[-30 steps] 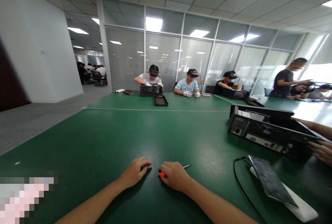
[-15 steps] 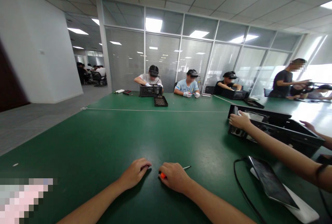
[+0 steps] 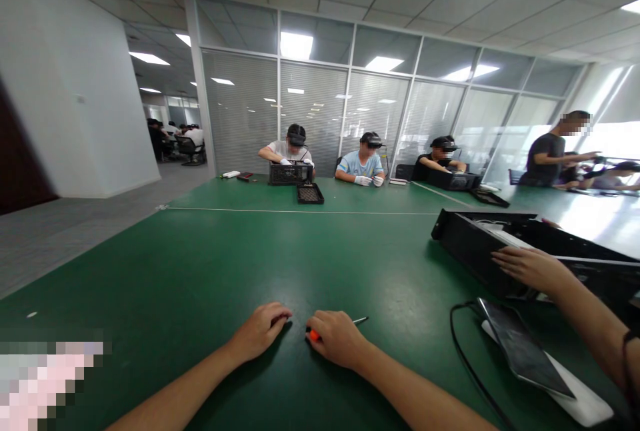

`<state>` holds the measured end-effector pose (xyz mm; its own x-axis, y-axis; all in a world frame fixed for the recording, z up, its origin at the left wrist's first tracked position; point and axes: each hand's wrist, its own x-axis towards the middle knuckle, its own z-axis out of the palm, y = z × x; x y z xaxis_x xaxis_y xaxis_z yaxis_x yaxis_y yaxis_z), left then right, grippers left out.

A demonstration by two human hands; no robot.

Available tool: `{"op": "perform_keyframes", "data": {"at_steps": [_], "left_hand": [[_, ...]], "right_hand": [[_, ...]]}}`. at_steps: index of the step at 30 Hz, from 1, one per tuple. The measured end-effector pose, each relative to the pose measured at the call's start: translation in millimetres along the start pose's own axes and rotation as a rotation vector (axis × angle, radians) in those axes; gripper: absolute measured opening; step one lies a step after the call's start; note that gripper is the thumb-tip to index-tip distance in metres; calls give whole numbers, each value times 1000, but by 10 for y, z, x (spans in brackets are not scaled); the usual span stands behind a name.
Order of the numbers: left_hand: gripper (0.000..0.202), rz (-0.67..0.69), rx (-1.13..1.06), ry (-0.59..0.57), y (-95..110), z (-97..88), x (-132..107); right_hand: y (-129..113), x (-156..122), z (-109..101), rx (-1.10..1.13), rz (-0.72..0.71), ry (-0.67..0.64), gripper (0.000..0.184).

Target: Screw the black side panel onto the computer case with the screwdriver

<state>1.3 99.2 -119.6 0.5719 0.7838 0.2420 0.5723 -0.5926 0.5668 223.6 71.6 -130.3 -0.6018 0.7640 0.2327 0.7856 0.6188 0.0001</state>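
A screwdriver with an orange and black handle (image 3: 315, 334) lies in my right hand (image 3: 336, 338), whose fingers wrap round it. Its thin metal shaft (image 3: 361, 320) sticks out past the far side of the hand, pointing right. Just to the left, my left hand (image 3: 261, 331) rests on the green table (image 3: 200, 291) with its fingers curled and thumb near the forefinger. I see nothing held in it. A small gap of tabletop separates the two hands.
At right, a co-worker's hand (image 3: 535, 271) touches a black computer case (image 3: 465, 251). Nearer lie a phone (image 3: 525, 348), a white slab (image 3: 580, 404) under it and a black cable (image 3: 457, 344). Across the table, several people work; a black panel (image 3: 310, 194) lies before one.
The co-worker's black case at right has been turned and shifted, and the co-worker's hand has moved right along it. My hands and the screwdriver stay where they were.
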Motion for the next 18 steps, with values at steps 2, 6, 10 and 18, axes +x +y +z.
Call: {"op": "perform_keyframes", "data": {"at_steps": [2, 6, 10, 18], "left_hand": [[26, -5, 14, -1, -5, 5, 2], [25, -10, 35, -9, -27, 17, 8], [26, 12, 23, -6, -48, 23, 6], [26, 15, 25, 4, -34, 22, 11]], "right_hand": [[-6, 1, -15, 2, -4, 3, 18], [-16, -1, -39, -3, -11, -10, 19], [-17, 3, -44, -10, -7, -17, 19], [-12, 7, -57, -1, -6, -24, 19]]}}
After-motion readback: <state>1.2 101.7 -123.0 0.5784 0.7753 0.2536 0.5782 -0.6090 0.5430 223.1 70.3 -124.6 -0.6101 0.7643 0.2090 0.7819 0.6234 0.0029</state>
